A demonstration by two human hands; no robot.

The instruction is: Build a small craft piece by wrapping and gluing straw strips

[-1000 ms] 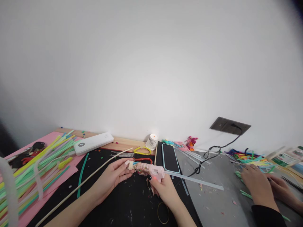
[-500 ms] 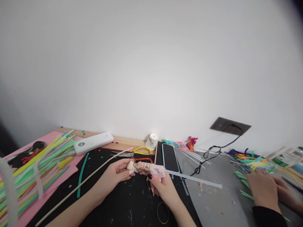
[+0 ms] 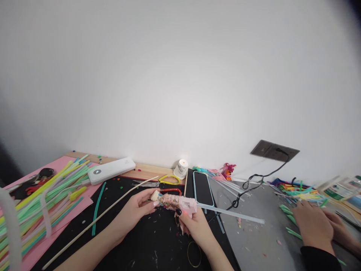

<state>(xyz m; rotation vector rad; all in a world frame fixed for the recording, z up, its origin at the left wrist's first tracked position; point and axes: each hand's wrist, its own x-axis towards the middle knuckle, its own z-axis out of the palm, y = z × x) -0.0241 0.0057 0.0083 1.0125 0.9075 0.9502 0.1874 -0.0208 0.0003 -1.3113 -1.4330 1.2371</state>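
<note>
My right hand (image 3: 194,226) is wrapped round a pale pink hot glue gun (image 3: 188,204), a long translucent glue stick (image 3: 231,213) sticking out of its back end. The gun's front half is crusted with dried glue and points left. Between the fingertips of my left hand (image 3: 138,207) is a small cream-coloured piece (image 3: 155,195), right by the nozzle. Whether nozzle and piece touch, I cannot tell. Beyond the gun lie scissors with yellow handles (image 3: 170,180) and a red-handled tool (image 3: 172,191), partly hidden.
Pipe cleaners (image 3: 56,199) cover pink paper at left, beside a white power bank (image 3: 111,170). A phone (image 3: 203,188), paper cup (image 3: 181,169) and black cable (image 3: 248,184) lie toward the wall. Another person's hands (image 3: 313,226) work at right among green pipe cleaners.
Both hands stay nearly in place. The cream piece and my left fingertips have shifted slightly left, and the gun has turned a little. A red glow on the gun no longer shows.
</note>
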